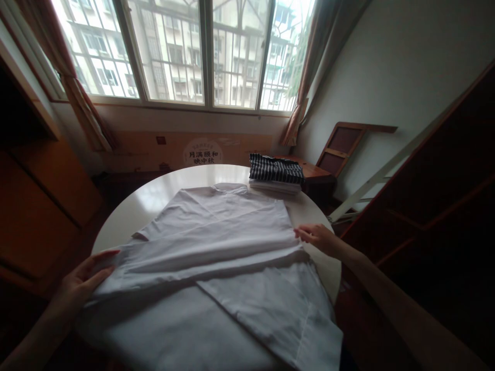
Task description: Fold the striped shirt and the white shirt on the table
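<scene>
A white shirt (pixel 216 247) lies spread over a round white table (pixel 162 188), collar toward the window, with a fold across its middle. My left hand (pixel 83 281) rests on the shirt's left edge, thumb over the cloth and fingers closed on the fold. My right hand (pixel 319 237) pinches the fold at the shirt's right edge, fingers together on the fabric. The shirt's lower part hangs over the near side of the table.
A stack of folded clothes, a dark striped piece (pixel 275 169) on top, sits at the table's far right. Behind are a barred window (pixel 185 51), curtains and a cardboard panel with print (pixel 201 152). A wooden frame (pixel 342 147) leans against the right wall.
</scene>
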`<action>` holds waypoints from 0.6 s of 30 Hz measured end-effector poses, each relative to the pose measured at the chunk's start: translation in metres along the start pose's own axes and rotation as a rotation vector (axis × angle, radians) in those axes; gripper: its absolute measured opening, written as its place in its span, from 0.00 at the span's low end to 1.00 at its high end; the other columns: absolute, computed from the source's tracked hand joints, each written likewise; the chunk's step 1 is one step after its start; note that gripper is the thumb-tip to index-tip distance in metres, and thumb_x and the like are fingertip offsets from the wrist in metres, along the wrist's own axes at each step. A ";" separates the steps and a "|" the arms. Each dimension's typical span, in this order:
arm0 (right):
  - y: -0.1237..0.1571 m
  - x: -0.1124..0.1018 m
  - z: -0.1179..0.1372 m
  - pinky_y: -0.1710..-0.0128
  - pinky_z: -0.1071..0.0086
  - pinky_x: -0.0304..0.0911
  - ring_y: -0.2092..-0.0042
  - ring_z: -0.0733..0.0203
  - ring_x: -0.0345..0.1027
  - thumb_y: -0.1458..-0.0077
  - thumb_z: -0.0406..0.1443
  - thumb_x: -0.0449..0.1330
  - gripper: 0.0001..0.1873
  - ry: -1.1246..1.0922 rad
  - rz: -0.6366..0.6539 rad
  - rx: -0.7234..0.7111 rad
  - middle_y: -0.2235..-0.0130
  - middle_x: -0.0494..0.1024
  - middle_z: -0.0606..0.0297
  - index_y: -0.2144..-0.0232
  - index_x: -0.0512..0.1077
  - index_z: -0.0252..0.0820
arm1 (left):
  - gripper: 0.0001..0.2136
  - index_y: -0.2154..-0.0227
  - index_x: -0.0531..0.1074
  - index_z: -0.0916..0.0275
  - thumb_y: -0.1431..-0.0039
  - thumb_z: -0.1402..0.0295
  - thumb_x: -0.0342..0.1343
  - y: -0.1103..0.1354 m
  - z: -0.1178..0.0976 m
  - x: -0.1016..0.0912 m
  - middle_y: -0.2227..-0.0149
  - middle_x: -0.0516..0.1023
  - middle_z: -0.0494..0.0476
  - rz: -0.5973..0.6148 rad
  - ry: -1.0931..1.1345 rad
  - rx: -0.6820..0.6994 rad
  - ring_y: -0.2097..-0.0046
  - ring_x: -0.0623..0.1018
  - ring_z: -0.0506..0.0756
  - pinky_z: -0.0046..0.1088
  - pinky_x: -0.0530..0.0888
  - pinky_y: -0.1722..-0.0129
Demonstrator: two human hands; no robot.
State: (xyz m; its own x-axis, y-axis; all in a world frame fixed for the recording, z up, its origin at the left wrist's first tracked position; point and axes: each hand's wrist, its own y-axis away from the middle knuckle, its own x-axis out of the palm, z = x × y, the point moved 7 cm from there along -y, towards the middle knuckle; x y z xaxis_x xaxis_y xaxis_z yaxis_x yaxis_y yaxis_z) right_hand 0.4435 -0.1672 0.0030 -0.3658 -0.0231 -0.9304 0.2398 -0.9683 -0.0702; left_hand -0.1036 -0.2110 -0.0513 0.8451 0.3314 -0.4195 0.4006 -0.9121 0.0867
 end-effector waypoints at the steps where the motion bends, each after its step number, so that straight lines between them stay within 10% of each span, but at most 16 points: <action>1: -0.006 -0.007 -0.003 0.70 0.70 0.59 0.72 0.61 0.67 0.44 0.43 0.44 0.20 -0.004 -0.086 0.030 0.75 0.74 0.62 0.74 0.71 0.39 | 0.27 0.59 0.71 0.61 0.67 0.58 0.58 -0.001 0.002 -0.001 0.55 0.74 0.58 0.000 0.016 -0.003 0.59 0.74 0.58 0.22 0.71 0.73; 4: -0.023 -0.006 -0.005 0.61 0.68 0.61 0.62 0.57 0.70 0.45 0.39 0.44 0.18 0.002 -0.239 0.037 0.63 0.77 0.58 0.64 0.72 0.38 | 0.25 0.61 0.72 0.61 0.68 0.58 0.58 -0.004 0.005 -0.002 0.55 0.74 0.57 0.011 0.008 0.002 0.55 0.73 0.59 0.22 0.72 0.70; 11: -0.034 0.058 -0.007 0.43 0.62 0.48 0.40 0.56 0.48 0.43 0.40 0.42 0.26 0.226 -0.055 -0.140 0.41 0.57 0.53 0.45 0.59 0.33 | 0.25 0.62 0.72 0.62 0.68 0.58 0.57 -0.005 0.002 -0.002 0.56 0.75 0.58 -0.002 -0.072 0.011 0.56 0.73 0.60 0.22 0.71 0.70; 18: -0.037 0.050 -0.009 0.44 0.62 0.48 0.41 0.54 0.50 0.43 0.48 0.44 0.30 0.318 -0.005 -0.110 0.41 0.56 0.53 0.45 0.57 0.35 | 0.27 0.58 0.71 0.63 0.65 0.57 0.54 -0.011 -0.001 0.003 0.57 0.76 0.58 0.086 -0.206 0.068 0.58 0.75 0.59 0.25 0.72 0.66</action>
State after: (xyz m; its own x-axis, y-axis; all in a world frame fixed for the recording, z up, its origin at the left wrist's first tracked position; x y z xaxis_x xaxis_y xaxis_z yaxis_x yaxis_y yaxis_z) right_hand 0.4249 -0.1304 -0.0443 -0.0722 0.0772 -0.9944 0.3403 -0.9353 -0.0973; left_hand -0.1046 -0.2000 -0.0528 0.7822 0.2016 -0.5895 0.2993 -0.9514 0.0718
